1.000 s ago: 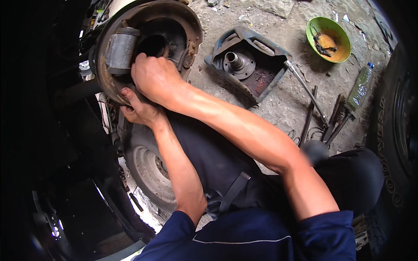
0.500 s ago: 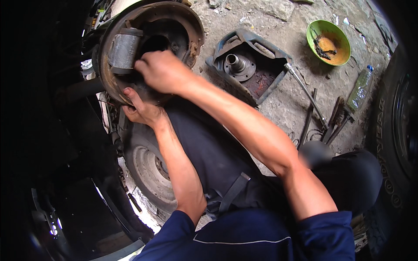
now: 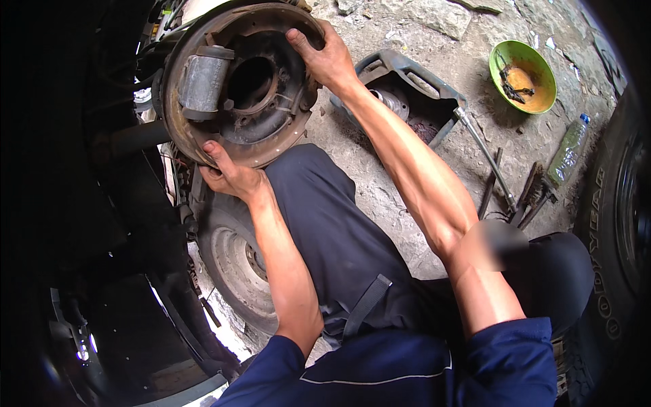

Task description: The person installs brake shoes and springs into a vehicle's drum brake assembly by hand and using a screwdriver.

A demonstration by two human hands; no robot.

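A rusty round brake backing plate with a grey cylinder on it is at the upper left. My left hand grips its lower left edge, thumb on the face. My right hand is wrapped round the upper right rim, its thumb over the front. The central opening is uncovered. Just right of the plate, a cut-open plastic container holds a flanged metal hub, partly hidden by my right forearm.
A wheel lies beside my left arm. On the rough floor at the right are a green bowl with dark parts, a long socket wrench, a bottle, bars and a large tyre. Dark vehicle bodywork fills the left.
My right hand has moved from the plate's centre, beside the cylinder, up and right onto its rim. The plate sits slightly further right, and my left hand stays on its lower edge.
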